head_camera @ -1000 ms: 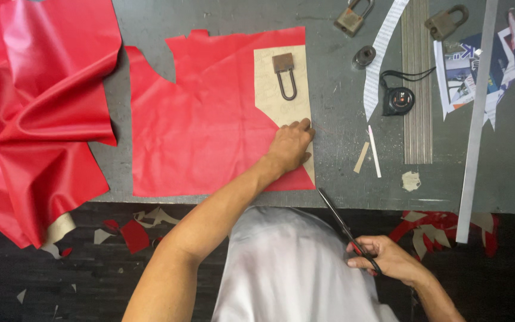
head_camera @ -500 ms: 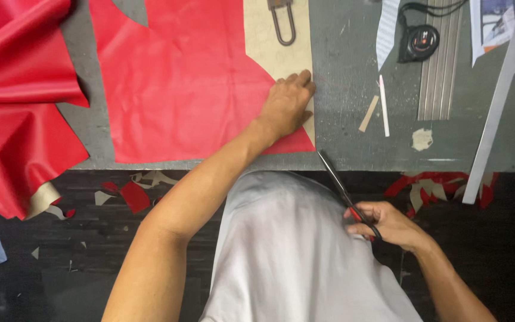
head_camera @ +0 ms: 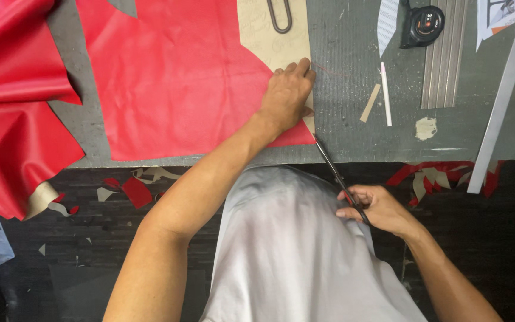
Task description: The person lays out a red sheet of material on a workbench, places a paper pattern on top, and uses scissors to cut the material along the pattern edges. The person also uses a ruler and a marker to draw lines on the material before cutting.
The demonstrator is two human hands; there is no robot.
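Note:
A flat piece of red leather point(head_camera: 180, 77) lies on the grey worktable point(head_camera: 353, 137). A tan paper pattern point(head_camera: 272, 42) rests on its right part, weighted by a metal loop point(head_camera: 279, 18). My left hand point(head_camera: 287, 95) presses down on the pattern's lower right edge, fingers pointing away from me. My right hand point(head_camera: 377, 209) grips the handles of long scissors point(head_camera: 335, 173) in front of my grey shirt. The blades point up and left, and their tip meets the leather's near corner just below my left hand.
A large crumpled red hide point(head_camera: 13, 101) hangs over the table's left side. A black tape measure point(head_camera: 422, 25), a white pencil point(head_camera: 385, 92), a ribbed metal strip point(head_camera: 442, 53) and a long metal ruler point(head_camera: 502, 101) lie to the right. Red and tan scraps point(head_camera: 132, 188) litter the floor.
The view has tilted down and closer. My right hand has brought the scissors up, so their tip now reaches the leather's corner. My left hand stays pressed on the pattern.

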